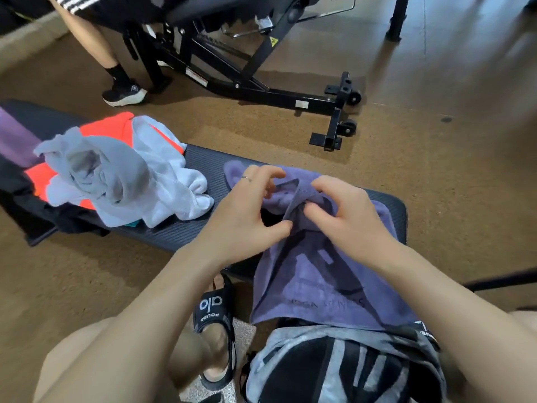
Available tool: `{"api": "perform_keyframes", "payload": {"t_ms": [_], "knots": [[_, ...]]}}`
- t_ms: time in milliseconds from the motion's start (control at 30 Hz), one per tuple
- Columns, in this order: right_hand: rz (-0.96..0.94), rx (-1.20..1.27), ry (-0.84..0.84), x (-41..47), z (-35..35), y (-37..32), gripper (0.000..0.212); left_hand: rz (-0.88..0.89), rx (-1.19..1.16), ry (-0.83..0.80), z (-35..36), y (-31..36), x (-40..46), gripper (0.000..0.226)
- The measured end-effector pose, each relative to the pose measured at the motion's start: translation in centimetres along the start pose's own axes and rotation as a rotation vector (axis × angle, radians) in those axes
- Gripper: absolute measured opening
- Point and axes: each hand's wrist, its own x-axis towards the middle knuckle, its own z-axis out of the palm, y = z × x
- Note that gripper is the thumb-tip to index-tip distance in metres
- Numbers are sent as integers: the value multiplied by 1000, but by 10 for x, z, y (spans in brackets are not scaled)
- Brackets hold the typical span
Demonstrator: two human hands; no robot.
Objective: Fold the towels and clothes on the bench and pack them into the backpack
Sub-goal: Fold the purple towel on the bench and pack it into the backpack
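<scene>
while both hands work at the middle of the frame, the left hand [247,213] has its fingers curled, thumb and fingertips pinching a raised fold of the purple towel [313,274], a thin ring showing on one finger. the right hand [345,210] sits just beside it, fingers bent down and gripping the same bunched ridge of cloth, so the two hands nearly touch over the fold. the towel lies across the near end of the dark counter [389,207], its far part bunched beyond the fingers, its near part draping off the counter edge and hanging down with dark lettering on it. right under that hanging edge sits the grey and black backpack [334,365], its top touching or just below the towel. to the left of the backpack, a foot in a black sandal [215,315] on the brown floor. further left along the counter, a heap of unfolded things: a pale grey garment [96,167] on top, a white towel [171,184] beneath and beside it, orange cloth [107,126] poking out behind, purple cloth [14,138] at the far left end. beyond the counter, a black gym bench frame [261,82] and another person's leg [116,74] in a black sock and shoe.
</scene>
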Motion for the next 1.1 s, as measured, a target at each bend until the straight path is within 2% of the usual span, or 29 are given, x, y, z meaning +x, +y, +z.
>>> {"api": "perform_keyframes", "payload": {"t_ms": [133, 267, 367, 433, 633, 967, 1033, 1100], "knots": [[27, 109, 2, -2, -13, -3, 12, 48, 98, -92, 2, -4, 4, 80], [13, 151, -53, -4, -18, -4, 7, 134, -3, -133, 9, 7, 10, 54], [11, 179, -86, -5, -21, -3, 18, 207, -44, -114, 14, 15, 15, 23], [11, 187, -66, -6, -23, -3, 19, 215, -52, -65, 15, 16, 16, 24], [27, 151, 43, -7, -26, 2, 14, 176, 88, -49, 25, 12, 8, 27], [167, 156, 415, -2, -56, 19, 5, 189, 424, -253, 24, 1, 2, 27], [221, 152, 481, -1, -65, 29, 5, 156, 434, -204, 18, 1, 3, 25], [322, 122, 474, -1, -72, 39, 6, 160, 399, -105, 8, 6, 2, 22]]}}
